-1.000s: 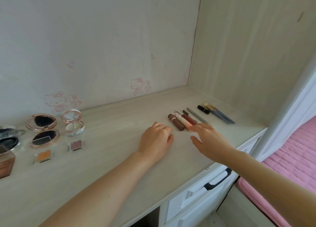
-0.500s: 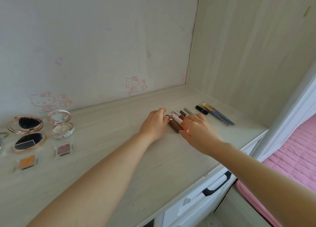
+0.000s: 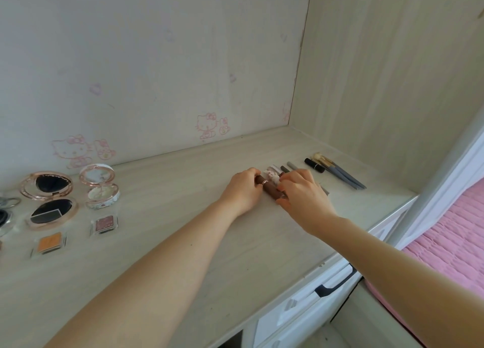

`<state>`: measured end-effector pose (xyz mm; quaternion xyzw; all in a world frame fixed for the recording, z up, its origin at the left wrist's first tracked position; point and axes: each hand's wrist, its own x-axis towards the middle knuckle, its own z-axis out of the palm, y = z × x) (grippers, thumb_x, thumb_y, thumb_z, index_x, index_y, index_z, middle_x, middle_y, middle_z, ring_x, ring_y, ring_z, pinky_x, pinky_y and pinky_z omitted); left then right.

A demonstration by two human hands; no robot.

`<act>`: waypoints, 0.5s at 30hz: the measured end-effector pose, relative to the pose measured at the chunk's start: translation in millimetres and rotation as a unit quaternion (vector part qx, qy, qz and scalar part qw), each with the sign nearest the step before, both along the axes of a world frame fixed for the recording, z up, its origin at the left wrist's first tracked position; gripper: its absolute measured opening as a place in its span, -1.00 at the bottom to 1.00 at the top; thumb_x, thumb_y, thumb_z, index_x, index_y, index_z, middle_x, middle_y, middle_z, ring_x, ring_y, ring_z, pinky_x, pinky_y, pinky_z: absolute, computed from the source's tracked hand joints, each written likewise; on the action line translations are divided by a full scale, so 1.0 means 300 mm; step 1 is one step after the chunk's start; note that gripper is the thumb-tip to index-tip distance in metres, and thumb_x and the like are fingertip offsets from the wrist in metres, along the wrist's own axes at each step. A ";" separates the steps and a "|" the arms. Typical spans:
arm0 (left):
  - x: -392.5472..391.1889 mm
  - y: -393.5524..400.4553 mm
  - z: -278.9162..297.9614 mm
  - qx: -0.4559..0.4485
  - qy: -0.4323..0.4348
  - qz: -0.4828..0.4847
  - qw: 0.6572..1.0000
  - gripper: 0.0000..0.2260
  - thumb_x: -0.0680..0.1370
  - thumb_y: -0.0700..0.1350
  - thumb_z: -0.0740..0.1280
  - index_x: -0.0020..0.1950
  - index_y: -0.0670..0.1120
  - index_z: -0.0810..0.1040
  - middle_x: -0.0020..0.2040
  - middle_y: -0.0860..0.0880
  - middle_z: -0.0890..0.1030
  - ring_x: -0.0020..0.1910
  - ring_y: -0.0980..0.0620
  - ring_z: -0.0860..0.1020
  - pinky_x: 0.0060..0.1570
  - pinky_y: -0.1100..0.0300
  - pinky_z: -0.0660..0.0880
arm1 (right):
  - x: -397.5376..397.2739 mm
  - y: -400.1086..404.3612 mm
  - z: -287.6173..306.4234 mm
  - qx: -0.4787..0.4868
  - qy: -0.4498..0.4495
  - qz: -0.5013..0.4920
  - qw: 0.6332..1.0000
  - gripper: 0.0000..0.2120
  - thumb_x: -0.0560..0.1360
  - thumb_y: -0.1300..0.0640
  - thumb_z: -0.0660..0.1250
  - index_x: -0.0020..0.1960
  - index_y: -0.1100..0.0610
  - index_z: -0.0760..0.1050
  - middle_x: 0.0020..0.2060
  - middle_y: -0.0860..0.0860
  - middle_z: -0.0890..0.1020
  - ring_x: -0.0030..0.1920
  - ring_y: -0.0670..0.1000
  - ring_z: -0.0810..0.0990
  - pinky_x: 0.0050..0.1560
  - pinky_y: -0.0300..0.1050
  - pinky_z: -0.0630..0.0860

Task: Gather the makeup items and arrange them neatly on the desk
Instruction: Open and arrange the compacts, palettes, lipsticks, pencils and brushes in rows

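Here, both hands are meeting over a small row of slim makeup sticks lying side by side on the pale wood-grain desk [image 3: 162, 243]. The left hand [image 3: 242, 190] is curling its fingers round the far end of a dark brown tube [image 3: 269, 189], a smooth cylinder with a thin metallic band; the right hand [image 3: 301, 195] is arching over the near ends of the row, fingers bent and fingertips touching the sticks, though whether it is pinching any one of them cannot be told. Just beside the brown tube, a white tube with a small figure cap [image 3: 272, 176] is lying, and past it the tips of two grey pencils [image 3: 288, 167] are showing beyond the knuckles. Further right, apart from the row, a short glossy black tube [image 3: 313, 165] and two brushes with grey handles and pale bristles [image 3: 340, 174] are lying at a slant.

Well apart at the left end, a round rose-gold compact [image 3: 49, 198] is standing open, dark mirror in its lid and a dark pan in its base. Beside it, a smaller marbled white compact [image 3: 100, 188] is also sitting open, pale powder inside. In front of them, two square clear-cased pans are resting flat: one holding mauve shimmer [image 3: 104, 224], one orange [image 3: 49, 244]
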<state>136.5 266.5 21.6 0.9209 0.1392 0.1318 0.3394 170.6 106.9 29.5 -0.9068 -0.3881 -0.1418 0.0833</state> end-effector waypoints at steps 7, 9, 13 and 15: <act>-0.097 0.009 0.003 0.000 -0.032 -0.001 0.999 -0.64 0.52 -0.24 0.27 0.31 -0.08 0.48 0.22 -0.09 0.56 0.24 -0.06 0.47 0.22 0.17 0.37 | -0.058 -0.014 0.011 0.100 0.024 0.016 0.995 -0.80 0.53 0.12 0.32 0.09 0.17 0.59 0.08 0.03 0.58 0.17 0.11 0.39 0.16 -0.07 0.40; -0.133 0.020 -0.001 0.016 -0.040 -0.011 0.999 -0.64 0.51 -0.24 0.30 0.30 -0.07 0.49 0.20 -0.08 0.57 0.24 -0.07 0.47 0.22 0.17 0.36 | -0.089 -0.011 0.021 0.127 0.033 0.025 0.991 -0.79 0.54 0.11 0.30 0.12 0.16 0.58 0.06 0.03 0.58 0.13 0.11 0.41 0.11 -0.11 0.38; -0.218 0.047 -0.006 0.033 -0.055 -0.013 0.998 -0.69 0.49 -0.19 0.33 0.24 -0.03 0.51 0.13 -0.07 0.57 0.18 -0.07 0.47 0.17 0.14 0.36 | -0.159 0.013 0.053 0.167 0.067 0.036 0.983 -0.77 0.57 0.10 0.25 0.19 0.10 0.54 0.06 0.00 0.59 0.09 0.09 0.45 0.07 -0.10 0.38; -0.271 0.059 0.002 0.037 -0.070 -0.007 0.997 -0.74 0.51 -0.17 0.33 0.19 -0.01 0.54 0.08 -0.07 0.57 0.13 -0.04 0.47 0.08 0.22 0.33 | -0.194 0.028 0.071 0.185 0.080 0.050 0.978 -0.79 0.58 0.11 0.23 0.18 0.07 0.53 0.01 -0.04 0.60 0.05 0.03 0.48 0.00 -0.17 0.35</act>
